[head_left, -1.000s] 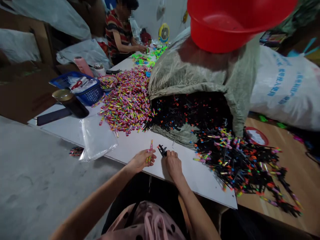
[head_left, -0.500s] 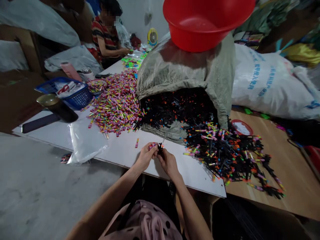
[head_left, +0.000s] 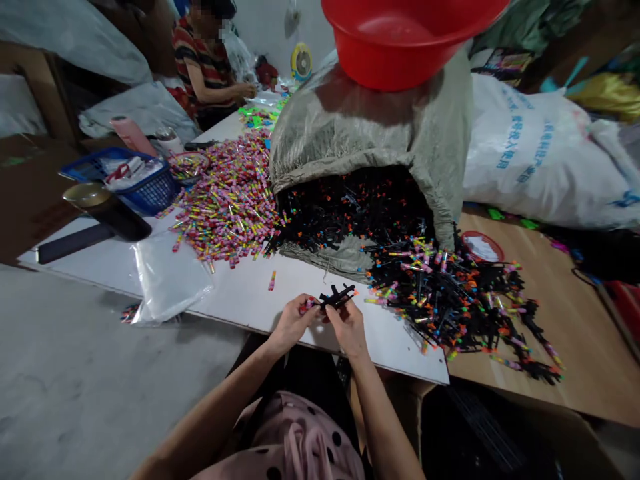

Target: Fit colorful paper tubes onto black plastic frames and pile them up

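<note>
My right hand [head_left: 350, 330] is closed on a small black toy gun [head_left: 337, 296] with an orange tip, which points to the right above the front of the white table [head_left: 240, 293]. In my left hand [head_left: 290, 328] the fingers pinch a small pink tube [head_left: 307, 305], close to the toy gun's rear end. Whether tube and gun touch is too small to tell. A single pink and yellow tube [head_left: 272, 281] lies on the table beyond my left hand. Farther back spreads a large pile of such tubes [head_left: 227, 207].
A grey sack [head_left: 345, 127] spills black toy guns [head_left: 355, 213], with a red basin [head_left: 400, 57] on top. More guns with tubes [head_left: 465, 307] are heaped at right. Blue basket [head_left: 153, 190], dark cup [head_left: 107, 210] and clear bags [head_left: 170, 277] are left. A co-worker [head_left: 205, 67] sits behind.
The toy gun has turned from upright to lying sideways, its orange tip now to the right. My right hand has shifted slightly right; my left hand still holds the tube.
</note>
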{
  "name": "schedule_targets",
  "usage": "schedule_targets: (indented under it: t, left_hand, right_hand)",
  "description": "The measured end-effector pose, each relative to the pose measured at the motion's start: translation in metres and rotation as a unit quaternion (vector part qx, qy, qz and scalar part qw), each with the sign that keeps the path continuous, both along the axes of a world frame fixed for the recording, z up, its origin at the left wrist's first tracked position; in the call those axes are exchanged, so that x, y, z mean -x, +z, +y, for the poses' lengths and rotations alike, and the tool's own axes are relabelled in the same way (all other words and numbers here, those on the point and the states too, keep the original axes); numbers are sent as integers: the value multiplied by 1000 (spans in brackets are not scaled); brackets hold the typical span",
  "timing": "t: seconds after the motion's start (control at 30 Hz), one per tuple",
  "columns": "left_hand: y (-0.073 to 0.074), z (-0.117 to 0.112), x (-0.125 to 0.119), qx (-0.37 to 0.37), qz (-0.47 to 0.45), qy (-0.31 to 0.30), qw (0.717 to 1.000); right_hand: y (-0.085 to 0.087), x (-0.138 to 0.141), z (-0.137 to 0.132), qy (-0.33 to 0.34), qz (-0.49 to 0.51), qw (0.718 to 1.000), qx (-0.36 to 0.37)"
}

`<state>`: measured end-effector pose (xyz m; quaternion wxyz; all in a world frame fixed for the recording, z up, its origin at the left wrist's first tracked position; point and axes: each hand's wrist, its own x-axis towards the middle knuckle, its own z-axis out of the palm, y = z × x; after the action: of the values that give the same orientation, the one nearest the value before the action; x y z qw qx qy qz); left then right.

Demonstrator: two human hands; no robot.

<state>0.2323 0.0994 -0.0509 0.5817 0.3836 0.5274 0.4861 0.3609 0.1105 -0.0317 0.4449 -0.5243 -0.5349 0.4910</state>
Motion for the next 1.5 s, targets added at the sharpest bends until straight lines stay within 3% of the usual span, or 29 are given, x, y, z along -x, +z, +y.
schedule_targets:
  t: [0.13, 0.3, 0.43, 0.63, 0.87, 1.03, 1.13, 1.23, 1.33, 1.43, 1.5]
  left_hand:
    - [6, 0, 4, 13, 32, -30, 999]
    - [6, -6, 13, 38, -30, 3, 999]
    - [10, -6, 11, 42, -9, -24, 999]
    - [16, -4, 4, 12, -48, -50, 998]
    - [13, -9, 4, -7, -5, -49, 999]
    - [25, -10, 1, -25, 11, -49, 998]
    - [29, -8, -1, -58, 81, -29, 995]
    - [22, -11, -5, -123, 182, 1, 976]
    - [6, -24, -9, -176, 264, -31, 948]
    - [-7, -36, -6, -159, 295, -66, 940]
    - [-8, -36, 3, -125, 297, -91, 942]
  right_hand:
    - [-2, -3, 1, 31, -2, 999, 26]
    - [-2, -11, -3, -42, -26, 998, 32]
    - [3, -6, -8, -42, -58, 997, 12]
    - [10, 2, -12, -75, -25, 997, 2]
    - [11, 2, -17, -65, -68, 995, -36]
    - [13, -2, -20, -74, -74, 993, -56]
    - [14, -3, -20, -84, -68, 993, -37]
    - [10, -1, -22, -108, -68, 992, -8]
    - [1, 3, -27, -122, -69, 990, 31]
    - [-9, 4, -26, -99, -57, 992, 58]
    - [-12, 3, -20, -46, -39, 995, 74]
